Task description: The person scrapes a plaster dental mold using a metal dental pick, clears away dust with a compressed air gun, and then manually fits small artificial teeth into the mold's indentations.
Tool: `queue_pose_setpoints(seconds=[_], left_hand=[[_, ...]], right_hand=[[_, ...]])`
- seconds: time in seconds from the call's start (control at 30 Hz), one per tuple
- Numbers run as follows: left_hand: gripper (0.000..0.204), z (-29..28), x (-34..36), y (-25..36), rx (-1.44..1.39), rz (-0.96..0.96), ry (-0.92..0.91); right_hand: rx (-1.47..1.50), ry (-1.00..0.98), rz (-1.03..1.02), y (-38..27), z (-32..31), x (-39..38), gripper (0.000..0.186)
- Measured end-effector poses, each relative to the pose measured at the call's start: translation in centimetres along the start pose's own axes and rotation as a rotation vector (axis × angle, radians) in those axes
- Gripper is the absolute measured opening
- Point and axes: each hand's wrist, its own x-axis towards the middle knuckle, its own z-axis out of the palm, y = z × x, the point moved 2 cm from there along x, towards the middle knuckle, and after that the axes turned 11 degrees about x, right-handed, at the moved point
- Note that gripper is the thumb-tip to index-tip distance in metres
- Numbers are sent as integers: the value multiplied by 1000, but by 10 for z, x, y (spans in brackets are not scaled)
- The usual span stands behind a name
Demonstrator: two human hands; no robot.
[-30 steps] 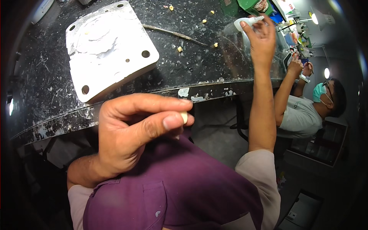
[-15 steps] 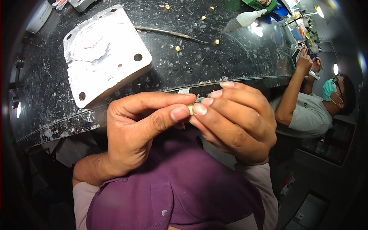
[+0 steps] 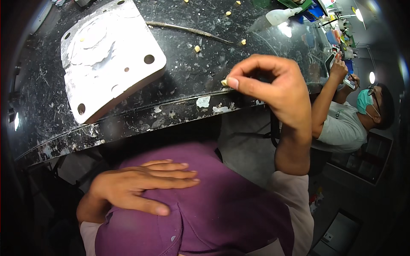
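A: What's biggest?
B: The black bench (image 3: pixel 183 77); then the purple garment (image 3: pixel 213 183), on the near side of the white block (image 3: pixel 136 81).
A: The hands?
B: Right hand (image 3: pixel 273 85), right of the block: grip pinched. Left hand (image 3: pixel 139 183), nearer than the block: grip spread over the garment, fingers slightly apart.
A: Right grip's clamped on?
B: 1 small pale piece (image 3: pixel 224 82), right of the block.

A scuffed black workbench (image 3: pixel 179 81), its front edge (image 3: pixel 158 116) flecked with pale chips, curved across the view above a grey floor (image 3: pixel 245 155), while one white lamp (image 3: pixel 359 15) and another light (image 3: pixel 372 77) glowed amid dimness at the right.
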Motion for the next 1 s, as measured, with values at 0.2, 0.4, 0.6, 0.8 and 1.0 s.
queue_pose_setpoints(seconds=[0.2, 0.4, 0.6, 0.8, 1.0], left_hand=[[69, -37, -84, 41, -471, 462, 328], [138, -87, -81, 63, 991, -493, 1323], [155, -93, -36, 36, 567, -325, 1336], [139, -100, -22, 39, 558, -240, 1343], [134, -75, -10, 54, 552, -141, 1499]], right_hand=[[-11, -47, 76, 7, -5, 18, 16], [-60, -57, 111, 4, 2, 24, 17], [-109, -83, 149, 6, 0, 28, 17], [-112, -92, 149, 3, -3, 32, 16], [-189, -107, 163, -2, 2, 32, 17]])
